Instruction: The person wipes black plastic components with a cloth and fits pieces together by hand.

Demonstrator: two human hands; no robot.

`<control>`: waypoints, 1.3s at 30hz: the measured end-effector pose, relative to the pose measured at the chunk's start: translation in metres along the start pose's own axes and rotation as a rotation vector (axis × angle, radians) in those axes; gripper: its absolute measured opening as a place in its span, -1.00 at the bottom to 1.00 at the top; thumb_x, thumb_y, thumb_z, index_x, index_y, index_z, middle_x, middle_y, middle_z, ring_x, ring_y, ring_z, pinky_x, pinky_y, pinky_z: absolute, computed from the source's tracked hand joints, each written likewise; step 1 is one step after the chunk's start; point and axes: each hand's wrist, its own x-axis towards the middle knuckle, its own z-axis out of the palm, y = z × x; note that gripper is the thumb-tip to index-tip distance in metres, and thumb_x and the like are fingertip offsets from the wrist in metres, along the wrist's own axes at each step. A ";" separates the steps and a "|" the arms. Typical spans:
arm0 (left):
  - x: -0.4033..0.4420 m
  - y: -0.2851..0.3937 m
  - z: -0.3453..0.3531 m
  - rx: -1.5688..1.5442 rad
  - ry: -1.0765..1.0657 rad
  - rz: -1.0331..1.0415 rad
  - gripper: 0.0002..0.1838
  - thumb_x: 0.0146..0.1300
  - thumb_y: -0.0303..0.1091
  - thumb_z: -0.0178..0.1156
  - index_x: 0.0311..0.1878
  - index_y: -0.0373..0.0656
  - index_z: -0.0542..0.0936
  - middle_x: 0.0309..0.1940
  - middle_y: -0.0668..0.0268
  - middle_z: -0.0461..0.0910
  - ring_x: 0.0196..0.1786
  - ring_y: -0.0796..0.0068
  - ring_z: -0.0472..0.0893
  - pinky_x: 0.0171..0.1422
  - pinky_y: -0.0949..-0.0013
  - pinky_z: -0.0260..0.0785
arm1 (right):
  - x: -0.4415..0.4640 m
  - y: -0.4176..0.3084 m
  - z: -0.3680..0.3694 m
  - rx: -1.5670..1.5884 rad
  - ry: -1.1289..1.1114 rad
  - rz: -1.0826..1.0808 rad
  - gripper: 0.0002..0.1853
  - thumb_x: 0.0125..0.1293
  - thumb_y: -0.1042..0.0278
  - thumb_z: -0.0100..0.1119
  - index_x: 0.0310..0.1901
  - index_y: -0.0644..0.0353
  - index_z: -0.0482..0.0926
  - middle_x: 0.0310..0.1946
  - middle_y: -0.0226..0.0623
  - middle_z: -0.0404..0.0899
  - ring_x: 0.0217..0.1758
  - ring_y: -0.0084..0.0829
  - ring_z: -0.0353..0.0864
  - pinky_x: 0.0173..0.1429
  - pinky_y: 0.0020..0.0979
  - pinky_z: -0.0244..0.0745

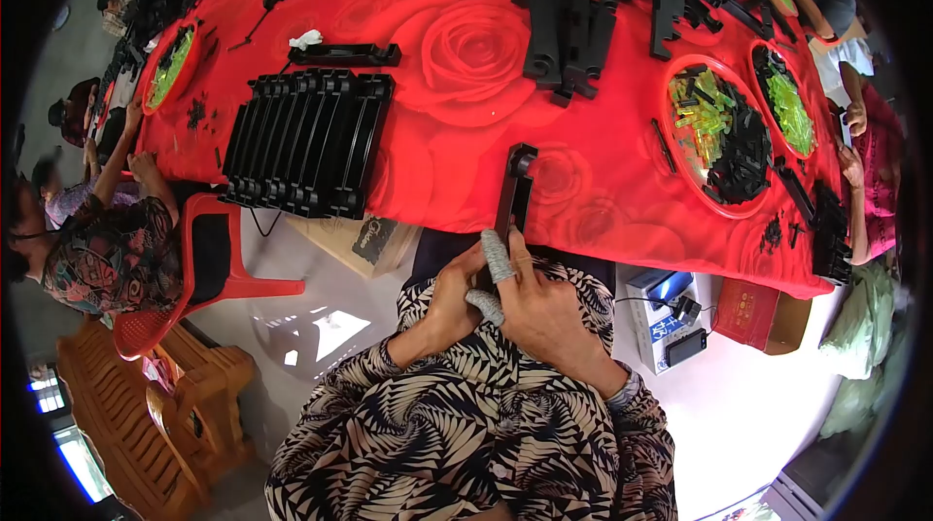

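Note:
In the head view a long black plastic part (516, 183) with a rounded upper end points away from me over the table's front edge. My left hand (454, 297) is closed around its lower end, close to my lap. My right hand (544, 312) presses on the same part from the right, with grey wrapping on the thumb and one finger. The two hands nearly touch, and the part's lower end is hidden by them. To the left on the table lies a row of several similar black parts (309, 142), side by side.
A red rose-patterned cloth (466, 54) covers the table. More black parts (569, 30) lie at the back. Red-rimmed bowls hold yellow-green and black pieces (739, 156). A red chair (209, 278) stands left, boxes (671, 317) below right. Other people sit at both sides.

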 end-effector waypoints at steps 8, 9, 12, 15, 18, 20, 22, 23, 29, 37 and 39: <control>0.020 -0.021 -0.024 -0.129 -0.027 -0.094 -0.79 0.46 -0.23 -0.04 -0.05 -0.12 0.51 -0.13 0.35 0.55 -0.08 0.44 0.53 0.09 0.33 0.40 | 0.007 -0.013 -0.004 0.063 -0.130 0.072 -0.17 0.42 -0.13 0.01 0.43 0.44 0.09 0.21 0.55 0.28 -0.67 -0.23 0.59 -0.66 -0.30 0.45; 0.023 -0.024 -0.029 -0.131 -0.036 -0.099 -0.79 0.46 -0.23 -0.04 -0.05 -0.12 0.51 -0.13 0.35 0.55 -0.08 0.44 0.53 0.09 0.33 0.40 | 0.007 -0.015 -0.004 0.054 -0.132 0.078 -0.17 0.42 -0.13 0.01 0.43 0.44 0.09 0.21 0.55 0.28 -0.67 -0.23 0.59 -0.66 -0.30 0.45; 0.031 -0.031 -0.030 -0.092 -0.021 -0.045 -0.71 0.47 -0.22 -0.03 0.08 -0.19 0.49 -0.09 0.33 0.54 -0.05 0.46 0.52 0.13 0.32 0.38 | 0.006 -0.011 -0.008 0.107 -0.134 0.100 -0.20 0.42 -0.03 0.00 0.47 0.38 0.01 0.24 0.66 0.17 -0.59 -0.13 0.64 -0.62 -0.24 0.50; 0.014 -0.016 -0.010 -0.002 -0.070 0.025 -0.60 0.49 -0.23 -0.10 0.26 -0.25 0.38 0.07 0.27 0.52 0.10 0.40 0.50 0.23 0.31 0.34 | 0.010 -0.004 -0.016 0.288 -0.167 0.124 -0.14 0.41 0.05 0.04 0.47 0.45 -0.14 0.20 0.71 0.16 -0.46 0.09 0.65 -0.48 -0.12 0.57; 0.015 -0.017 -0.012 0.144 -0.139 0.112 -0.47 0.51 -0.24 -0.26 0.45 -0.29 0.19 0.26 0.15 0.41 0.30 0.32 0.43 0.41 0.34 0.23 | 0.006 -0.004 -0.010 0.332 -0.192 0.144 -0.09 0.41 0.05 0.05 0.48 0.43 -0.25 0.19 0.73 0.15 -0.47 0.15 0.62 -0.42 -0.04 0.56; 0.019 -0.021 -0.025 0.205 -0.160 0.112 -0.44 0.52 -0.22 -0.28 0.49 -0.27 0.12 0.31 0.13 0.36 0.32 0.29 0.41 0.43 0.31 0.22 | 0.004 -0.004 -0.006 0.348 -0.245 0.154 -0.06 0.42 0.03 0.04 0.49 0.38 -0.34 0.23 0.72 0.08 -0.48 0.21 0.59 -0.40 0.00 0.54; 0.018 -0.018 -0.022 0.242 -0.152 0.102 -0.42 0.51 -0.19 -0.27 0.51 -0.24 0.08 0.32 0.13 0.33 0.33 0.27 0.40 0.42 0.29 0.24 | 0.003 -0.003 -0.005 0.352 -0.215 0.144 -0.06 0.42 0.03 0.04 0.49 0.37 -0.34 0.25 0.72 0.05 -0.46 0.22 0.58 -0.40 0.01 0.54; 0.018 -0.020 -0.023 0.186 -0.145 0.077 -0.43 0.51 -0.18 -0.25 0.50 -0.22 0.10 0.28 0.14 0.37 0.30 0.27 0.43 0.38 0.29 0.28 | 0.002 -0.003 -0.004 0.369 -0.201 0.136 -0.06 0.42 0.03 0.04 0.50 0.37 -0.35 0.27 0.71 0.02 -0.45 0.23 0.58 -0.39 0.01 0.55; 0.016 -0.018 -0.018 0.198 -0.080 0.054 -0.50 0.51 -0.16 -0.22 0.40 -0.21 0.25 0.10 0.21 0.49 0.14 0.32 0.50 0.27 0.26 0.35 | 0.004 0.000 -0.013 0.358 -0.243 0.158 -0.12 0.42 0.08 0.07 0.49 0.38 -0.22 0.34 0.62 -0.05 -0.43 0.20 0.59 -0.38 -0.03 0.56; 0.012 -0.012 0.005 0.082 0.059 0.058 -0.55 0.55 -0.01 -0.19 0.04 -0.24 0.45 -0.37 0.25 0.55 -0.40 0.45 0.48 -0.36 0.41 0.31 | -0.012 0.040 -0.022 0.576 0.305 0.158 -0.68 0.16 0.37 0.42 -0.06 0.28 0.65 -0.27 -0.15 0.69 -0.44 -0.31 0.66 -0.35 -0.38 0.58; 0.011 -0.010 -0.003 0.112 -0.175 0.074 -0.54 0.55 0.00 -0.20 0.06 -0.26 0.43 -0.34 0.24 0.54 -0.32 0.46 0.52 -0.28 0.43 0.35 | -0.013 0.070 -0.044 0.468 0.361 0.275 -0.77 0.11 0.47 0.43 -0.17 0.25 0.68 -0.33 -0.19 0.69 -0.39 -0.37 0.68 -0.31 -0.42 0.59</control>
